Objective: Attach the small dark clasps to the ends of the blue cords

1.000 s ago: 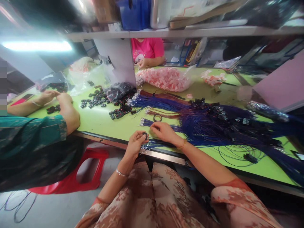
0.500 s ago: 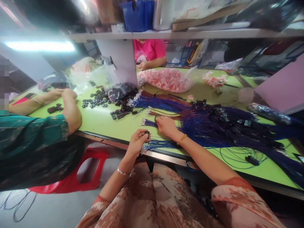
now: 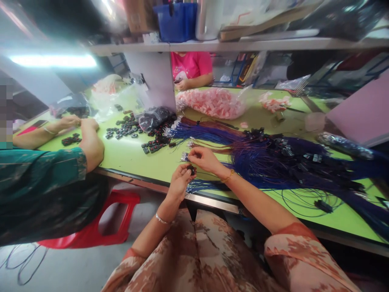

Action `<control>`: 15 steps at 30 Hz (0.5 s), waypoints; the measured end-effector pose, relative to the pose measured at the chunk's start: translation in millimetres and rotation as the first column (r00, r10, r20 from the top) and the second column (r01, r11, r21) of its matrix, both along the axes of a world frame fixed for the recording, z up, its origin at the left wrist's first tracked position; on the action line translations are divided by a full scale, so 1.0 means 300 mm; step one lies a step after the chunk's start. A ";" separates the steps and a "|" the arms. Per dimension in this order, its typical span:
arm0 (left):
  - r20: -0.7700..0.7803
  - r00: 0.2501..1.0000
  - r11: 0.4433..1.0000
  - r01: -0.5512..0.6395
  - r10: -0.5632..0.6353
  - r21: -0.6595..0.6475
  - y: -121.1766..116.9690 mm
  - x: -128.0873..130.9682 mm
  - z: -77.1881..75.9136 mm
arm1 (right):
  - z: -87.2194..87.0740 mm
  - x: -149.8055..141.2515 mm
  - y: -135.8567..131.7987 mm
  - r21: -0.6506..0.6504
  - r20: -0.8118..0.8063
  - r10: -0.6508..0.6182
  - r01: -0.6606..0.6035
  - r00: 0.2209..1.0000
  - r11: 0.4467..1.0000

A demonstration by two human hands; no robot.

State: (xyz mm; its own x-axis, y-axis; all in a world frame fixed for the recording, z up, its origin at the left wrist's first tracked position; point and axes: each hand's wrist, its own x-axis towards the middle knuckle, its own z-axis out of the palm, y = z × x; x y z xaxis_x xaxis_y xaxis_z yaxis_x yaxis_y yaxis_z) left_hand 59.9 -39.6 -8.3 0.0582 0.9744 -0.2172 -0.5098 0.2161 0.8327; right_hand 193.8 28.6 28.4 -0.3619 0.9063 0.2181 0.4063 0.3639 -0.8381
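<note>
Between the thumb and fingers of my left hand is a small black connector housing, held just above the table's front edge. My right hand is closed in a pinch beside it, a little higher. Its fingertips are at the crimped metal ends of a bundle of dark blue wires; whether a wire is between them is too small to make out. Another blue wire bundle lies under my hands. Brown wires lie just beyond my right hand.
Loose black connector housings are scattered left of centre, near a bag of black parts. A bag of pink parts lies behind the wires. A co-worker's arms rest at the left; a person in pink sits opposite. A shelf crosses above.
My right hand has moved left along the wires to their metal ends. My left hand has shifted slightly right with the connector housing, so the two hands are closer together.
</note>
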 end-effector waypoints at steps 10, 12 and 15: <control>0.140 0.990 0.998 0.026 -0.018 -0.059 0.019 0.007 -0.009 | -0.027 0.096 -0.128 0.241 0.096 -0.037 0.013 0.995 0.970; 0.146 0.989 0.998 0.033 -0.024 -0.060 0.022 0.006 -0.011 | -0.036 0.099 -0.135 0.277 0.127 -0.030 -0.007 0.991 0.961; 0.150 0.988 0.998 0.040 -0.032 -0.057 0.025 0.002 -0.011 | -0.041 0.099 -0.139 0.335 0.152 -0.016 -0.037 0.988 0.942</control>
